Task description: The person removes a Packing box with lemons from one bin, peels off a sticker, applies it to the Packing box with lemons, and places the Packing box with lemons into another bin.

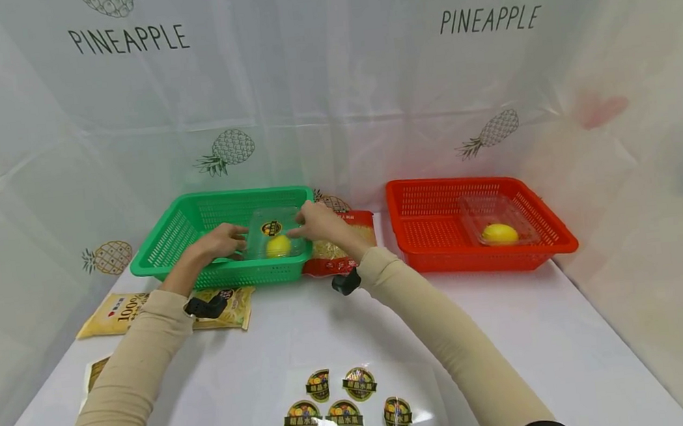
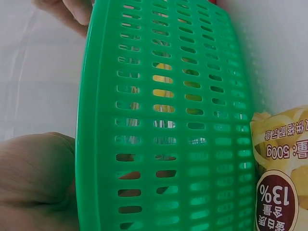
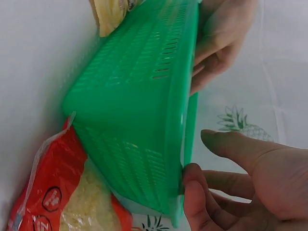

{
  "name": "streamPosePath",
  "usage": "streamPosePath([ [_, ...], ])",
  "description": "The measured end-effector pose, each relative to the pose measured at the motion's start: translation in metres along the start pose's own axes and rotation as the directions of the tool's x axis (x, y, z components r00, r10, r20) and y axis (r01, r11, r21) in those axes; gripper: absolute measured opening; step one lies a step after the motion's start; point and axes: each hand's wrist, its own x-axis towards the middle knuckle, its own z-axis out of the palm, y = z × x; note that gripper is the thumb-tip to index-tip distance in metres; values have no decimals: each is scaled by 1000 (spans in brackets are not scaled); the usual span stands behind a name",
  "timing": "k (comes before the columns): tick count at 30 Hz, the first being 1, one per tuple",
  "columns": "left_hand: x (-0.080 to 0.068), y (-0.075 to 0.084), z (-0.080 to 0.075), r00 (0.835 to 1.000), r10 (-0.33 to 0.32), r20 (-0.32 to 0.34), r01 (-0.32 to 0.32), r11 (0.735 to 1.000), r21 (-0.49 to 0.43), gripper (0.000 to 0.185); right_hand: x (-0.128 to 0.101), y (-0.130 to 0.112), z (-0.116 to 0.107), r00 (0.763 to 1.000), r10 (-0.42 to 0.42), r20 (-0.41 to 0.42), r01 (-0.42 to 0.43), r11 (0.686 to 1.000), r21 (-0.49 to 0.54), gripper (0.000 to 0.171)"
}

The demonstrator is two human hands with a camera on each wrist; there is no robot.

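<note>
- The clear plastic box [image 1: 260, 241] is set in the right-hand part of the green basket [image 1: 242, 274], close to the basket's right end.
- Open room is left along the basket on the box's left, where the slotted floor is seen; at the right, the box is hemmed in by the basket wall.
- Beyond that wall, a red bag [image 1: 362, 219] is placed just beside the basket; yellow packaging [image 1: 110, 314] is laid along its front, partly hidden by the left forearm.
- A broad stretch of white tabletop [image 1: 239, 367] is left between the basket and the sheet of labels [image 1: 422, 404] near the front edge.
- The box is laid flat, its round label [image 1: 271, 228] turned upward and its lemon [image 1: 278, 246] seen toward the front; its long axis appears to be directed front to back, across the basket's length.
- The left hand [image 1: 221, 243] is held at the box's left side, fingers loosely bent; whether the box is touched cannot be told.
- The right hand [image 1: 320, 223] is held over the basket's right rim, thumb and fingers parted, with nothing gripped.
</note>
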Motion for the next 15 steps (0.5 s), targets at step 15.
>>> streamPosePath([
  [15, -3, 0, -1, 1000, 3, -10, -2, 999, 37, 54, -36, 14, -22, 998, -40, -45, 42, 998, 50, 47],
])
